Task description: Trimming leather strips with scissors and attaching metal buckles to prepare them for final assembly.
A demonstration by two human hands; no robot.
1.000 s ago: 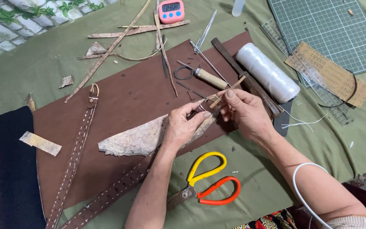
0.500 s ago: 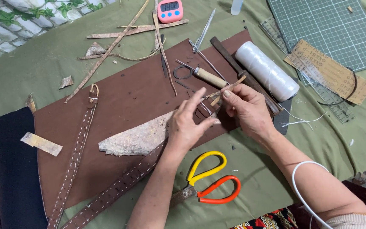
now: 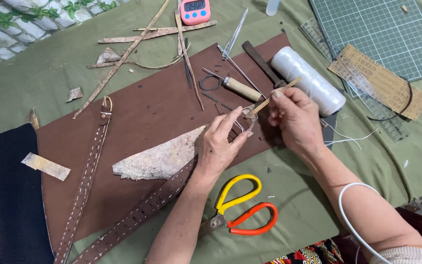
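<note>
My left hand (image 3: 221, 144) pinches the end of a brown stitched leather strap (image 3: 147, 208) that runs down to the lower left, beside a pale rough leather scrap (image 3: 159, 159). My right hand (image 3: 294, 120) grips a thin light wooden stick (image 3: 269, 98) whose tip meets the strap end and a small metal buckle between my fingers. Both hands rest over a large brown leather sheet (image 3: 137, 112). A wooden-handled awl (image 3: 240, 89) lies just above my hands.
Yellow-and-orange scissors (image 3: 242, 210) lie below my left wrist. A white thread spool (image 3: 308, 80) sits right of the awl, with a green cutting mat (image 3: 382, 34), sandpaper (image 3: 377, 80) and pink timer (image 3: 195, 11) further back. A second strap (image 3: 86, 176) lies at left.
The view has drawn closer to my hands. My left fingers have shifted on the strap end and my right hand has turned the stick slightly; nothing else has moved.
</note>
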